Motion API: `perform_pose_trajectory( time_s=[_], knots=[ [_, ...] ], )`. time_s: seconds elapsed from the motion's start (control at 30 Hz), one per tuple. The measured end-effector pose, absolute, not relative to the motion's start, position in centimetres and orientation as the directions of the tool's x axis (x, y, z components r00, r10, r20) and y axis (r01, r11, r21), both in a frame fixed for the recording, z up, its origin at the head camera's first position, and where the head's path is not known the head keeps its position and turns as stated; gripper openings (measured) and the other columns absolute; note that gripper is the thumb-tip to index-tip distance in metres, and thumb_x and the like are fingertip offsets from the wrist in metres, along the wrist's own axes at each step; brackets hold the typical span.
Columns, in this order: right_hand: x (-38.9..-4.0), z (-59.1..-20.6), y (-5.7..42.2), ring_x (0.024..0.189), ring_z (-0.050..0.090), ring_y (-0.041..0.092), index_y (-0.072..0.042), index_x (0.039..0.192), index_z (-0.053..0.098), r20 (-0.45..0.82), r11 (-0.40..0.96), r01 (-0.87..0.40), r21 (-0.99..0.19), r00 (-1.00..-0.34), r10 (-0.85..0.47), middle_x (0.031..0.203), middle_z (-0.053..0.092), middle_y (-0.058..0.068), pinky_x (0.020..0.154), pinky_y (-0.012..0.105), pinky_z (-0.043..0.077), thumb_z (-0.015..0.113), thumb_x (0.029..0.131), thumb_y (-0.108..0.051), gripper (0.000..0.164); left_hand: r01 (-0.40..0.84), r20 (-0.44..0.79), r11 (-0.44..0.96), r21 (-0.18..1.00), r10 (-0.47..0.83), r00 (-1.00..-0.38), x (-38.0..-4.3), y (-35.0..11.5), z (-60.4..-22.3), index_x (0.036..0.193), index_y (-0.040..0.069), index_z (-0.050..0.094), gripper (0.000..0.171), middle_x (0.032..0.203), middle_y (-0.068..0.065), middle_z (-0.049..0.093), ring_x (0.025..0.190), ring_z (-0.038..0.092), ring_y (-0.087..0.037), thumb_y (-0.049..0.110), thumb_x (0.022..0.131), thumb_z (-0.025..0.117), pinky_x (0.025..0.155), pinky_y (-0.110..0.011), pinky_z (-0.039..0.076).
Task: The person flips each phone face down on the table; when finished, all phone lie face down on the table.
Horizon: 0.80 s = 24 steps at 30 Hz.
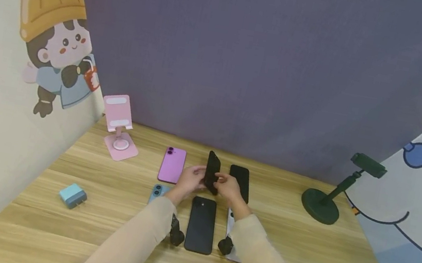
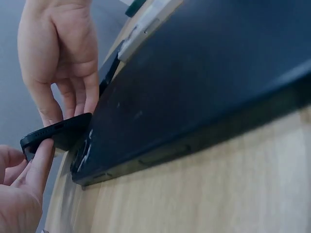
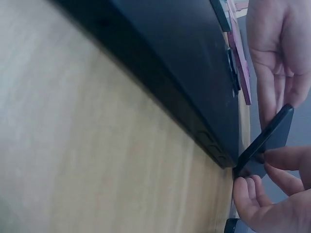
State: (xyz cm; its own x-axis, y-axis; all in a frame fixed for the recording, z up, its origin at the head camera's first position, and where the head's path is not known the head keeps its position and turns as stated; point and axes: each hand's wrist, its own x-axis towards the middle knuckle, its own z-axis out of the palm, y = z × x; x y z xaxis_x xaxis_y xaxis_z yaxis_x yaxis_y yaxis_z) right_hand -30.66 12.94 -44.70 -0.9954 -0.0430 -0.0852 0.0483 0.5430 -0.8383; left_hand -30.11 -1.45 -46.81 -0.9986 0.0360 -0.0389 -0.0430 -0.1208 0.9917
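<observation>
A black phone [image 1: 212, 172] stands tilted on edge between both hands. My left hand [image 1: 191, 178] holds its left side, and in the left wrist view the left fingers [image 2: 41, 167] grip one end. My right hand [image 1: 228, 186] pinches it from the right; in the right wrist view the right thumb and fingers [image 3: 279, 194] are at its lower end. Just nearer lies another black phone [image 1: 201, 225], flat on the table, large in both wrist views. A third black phone [image 1: 242, 181] lies behind the right hand. The held phone's far face is partly hidden.
A purple phone [image 1: 172, 165] and a blue phone [image 1: 158, 190] lie left; a white phone [image 1: 230, 221] is partly under the right forearm. A pink phone stand [image 1: 118, 113], a blue charger plug [image 1: 72, 195] and a dark green stand [image 1: 322, 206] sit farther out. A grey-purple partition [image 1: 247, 63] rises behind.
</observation>
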Motion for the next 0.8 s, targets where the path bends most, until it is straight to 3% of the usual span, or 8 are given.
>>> perform_pose_trajectory(
  time_s=[0.33,0.57,0.8],
  knots=[
    [-30.9,-44.8,12.9,0.109,0.056,0.038,-0.002,0.131,0.059,-0.142,0.606,0.067,-0.792,-0.987,-0.076,0.120,0.058,0.024,0.088,0.047,0.050,0.067,0.089,-0.004,0.043,0.043,0.046,0.266,0.963,-0.005,-0.999,-30.4,-2.6,-46.8,0.125,-0.006,0.061,0.038,0.110,-0.026,0.065,0.088,0.068,-0.032,-0.002,0.087,0.064,0.067,-0.031,0.058],
    [-30.8,-44.8,12.7,0.111,0.056,0.037,-0.005,0.133,0.058,-0.159,0.647,0.063,-0.760,-0.983,-0.090,0.125,0.057,0.024,0.089,0.047,0.050,0.068,0.089,-0.006,0.045,0.088,0.079,0.504,0.859,0.039,-0.996,-30.5,-3.2,-46.6,0.113,-0.003,0.068,0.032,0.103,-0.020,0.068,0.089,0.067,-0.029,0.000,0.081,0.071,0.076,-0.036,0.056],
    [-30.8,-44.6,12.5,0.109,0.059,0.033,-0.004,0.130,0.060,-0.133,0.702,0.028,-0.712,-0.987,-0.095,0.121,0.061,0.022,0.085,0.043,0.052,0.070,0.088,-0.007,0.043,0.103,0.079,0.606,0.788,0.067,-0.995,-30.5,-3.2,-46.4,0.111,-0.001,0.070,0.032,0.102,-0.016,0.069,0.096,0.064,-0.029,0.004,0.081,0.075,0.084,-0.040,0.052]
  ],
)
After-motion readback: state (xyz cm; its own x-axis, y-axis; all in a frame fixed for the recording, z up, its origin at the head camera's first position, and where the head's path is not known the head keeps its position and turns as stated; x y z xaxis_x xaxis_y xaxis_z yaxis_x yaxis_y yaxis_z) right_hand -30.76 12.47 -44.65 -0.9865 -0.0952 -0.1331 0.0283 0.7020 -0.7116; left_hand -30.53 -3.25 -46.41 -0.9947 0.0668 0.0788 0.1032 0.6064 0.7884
